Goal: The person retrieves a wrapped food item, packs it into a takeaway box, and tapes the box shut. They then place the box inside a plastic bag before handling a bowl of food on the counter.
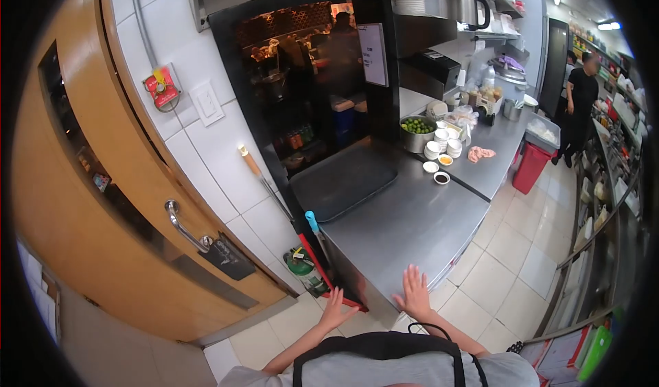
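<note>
My left hand [336, 313] is raised with its fingers spread, holding nothing, close to the near left corner of the steel counter [405, 236]. Beside it my right hand [413, 294] also has its fingers stretched out and is bare, near the counter's front edge; whether it touches the metal I cannot tell. A black tray [347, 181] lies on the counter's left part. Farther along stand small white bowls [432, 150], one sauce bowl [441, 178] with dark liquid, another bowl [445, 160] with something orange, and a pot [417, 140] of green limes.
A wooden door [137, 215] with a metal handle is on the left. Long-handled tools [274, 195] and a green canister [302, 263] stand by the counter's left side. A red bin [530, 169] is at its far right. A person [582, 99] in black stands down the aisle beside shelves.
</note>
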The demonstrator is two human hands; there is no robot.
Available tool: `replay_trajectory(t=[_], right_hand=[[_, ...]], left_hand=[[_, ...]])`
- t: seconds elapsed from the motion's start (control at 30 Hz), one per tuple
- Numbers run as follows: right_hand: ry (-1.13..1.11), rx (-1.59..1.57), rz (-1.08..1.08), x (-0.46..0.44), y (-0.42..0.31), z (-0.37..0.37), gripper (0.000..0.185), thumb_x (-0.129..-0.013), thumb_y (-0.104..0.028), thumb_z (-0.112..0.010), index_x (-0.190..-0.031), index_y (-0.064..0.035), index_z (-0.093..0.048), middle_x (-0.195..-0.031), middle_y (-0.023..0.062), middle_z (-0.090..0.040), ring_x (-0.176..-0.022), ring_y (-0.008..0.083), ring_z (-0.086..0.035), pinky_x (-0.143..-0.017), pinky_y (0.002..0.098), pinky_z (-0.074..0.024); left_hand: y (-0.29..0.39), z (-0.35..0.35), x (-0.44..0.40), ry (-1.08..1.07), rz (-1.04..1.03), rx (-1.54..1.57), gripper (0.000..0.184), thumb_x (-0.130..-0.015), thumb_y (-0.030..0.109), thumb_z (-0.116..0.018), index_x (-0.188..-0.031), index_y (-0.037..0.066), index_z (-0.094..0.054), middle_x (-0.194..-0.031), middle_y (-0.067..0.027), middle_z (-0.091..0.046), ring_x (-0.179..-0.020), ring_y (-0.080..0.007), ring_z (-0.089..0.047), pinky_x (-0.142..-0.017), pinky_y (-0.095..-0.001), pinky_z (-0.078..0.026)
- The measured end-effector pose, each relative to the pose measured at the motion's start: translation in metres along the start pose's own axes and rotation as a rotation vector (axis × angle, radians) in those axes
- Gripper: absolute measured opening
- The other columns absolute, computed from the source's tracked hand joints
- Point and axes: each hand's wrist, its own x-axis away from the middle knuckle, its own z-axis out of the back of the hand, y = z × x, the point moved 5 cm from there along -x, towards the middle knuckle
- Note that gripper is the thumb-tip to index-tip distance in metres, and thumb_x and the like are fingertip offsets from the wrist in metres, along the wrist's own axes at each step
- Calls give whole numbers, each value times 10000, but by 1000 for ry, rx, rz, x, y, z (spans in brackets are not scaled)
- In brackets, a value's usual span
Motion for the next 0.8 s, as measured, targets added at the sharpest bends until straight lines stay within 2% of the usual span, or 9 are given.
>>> replay_trajectory(t=[0.07, 0.13, 0.23, 0.3, 0.4, 0.47, 0.5, 0.63, 0.8], right_hand=[[-262, -38, 143, 30, 10, -30, 791, -794, -546, -480, -1289, 49, -317, -1355, 242, -282, -1282, 364, -238, -1024, 506, -196], [-225, -46, 174, 28, 13, -22, 813, -779, -585, -469, -1267, 55, -350, -1327, 237, -334, -1266, 349, -282, -1017, 493, -223], [-264, -75, 204, 26, 24, -26, 748, -820, -537, -446, -1260, 61, -348, -1301, 242, -365, -1239, 362, -320, -998, 487, -263], [-393, -369, 152, 20, 41, -29, 616, -855, -387, -482, -1245, 73, -356, -1273, 263, -387, -1218, 372, -347, -988, 491, -281], [-348, -440, 18, 8, 72, -9, 566, -840, -267, -495, -1262, 74, -333, -1311, 299, -304, -1259, 383, -274, -1018, 473, -244], [-157, -375, 18, -8, 79, 32, 591, -819, -242, -512, -1277, 72, -309, -1325, 291, -289, -1267, 387, -259, -1021, 478, -236], [36, -306, 15, -15, 82, 54, 621, -797, -217, -528, -1291, 70, -285, -1338, 284, -274, -1274, 391, -243, -1025, 482, -229], [-8, -163, 116, -7, 88, 62, 732, -744, -232, -588, -1319, 57, -239, -1368, 260, -239, -1290, 388, -211, -1035, 486, -206], [-486, -9, 296, 27, 98, -4, 888, -667, -326, -666, -1333, 43, -207, -1388, 238, -210, -1304, 358, -196, -1035, 501, -196]], left_hand=[[50, 18, -19, 35, -66, -4, 959, -745, 564, -565, -1360, -33, -133, -1420, -246, -87, -1319, -391, -74, -1066, -437, -141], [101, 35, -39, 169, -298, -42, 913, -784, 493, -557, -1366, -28, -84, -1425, -245, -53, -1322, -389, -64, -1067, -446, -119], [152, 47, -57, 227, -402, 6, 896, -801, 474, -540, -1367, -28, -59, -1427, -244, -26, -1323, -387, -55, -1068, -446, -109], [171, 35, -61, 247, -424, -18, 888, -807, 474, -532, -1367, -30, -62, -1428, -242, -22, -1323, -386, -54, -1068, -448, -106], [170, -17, -56, 252, -420, -139, 926, -788, 518, -532, -1361, -45, -72, -1425, -248, -27, -1326, -374, -58, -1070, -447, -105], [157, -78, -42, -160, -305, -453, 1010, -734, 573, -563, -1356, -57, -77, -1421, -257, -33, -1328, -368, -59, -1071, -445, -107], [161, -82, -40, -160, -301, -451, 1010, -734, 573, -563, -1356, -57, -77, -1421, -257, -33, -1328, -368, -59, -1071, -445, -107], [192, -70, -35, -103, -239, -331, 1076, -673, 620, -596, -1348, -67, -115, -1415, -265, -64, -1329, -364, -65, -1073, -439, -112], [229, -56, -27, 112, -329, -196, 1093, -681, 638, -569, -1358, -57, -65, -1420, -261, -24, -1332, -359, -36, -1075, -432, -106]])
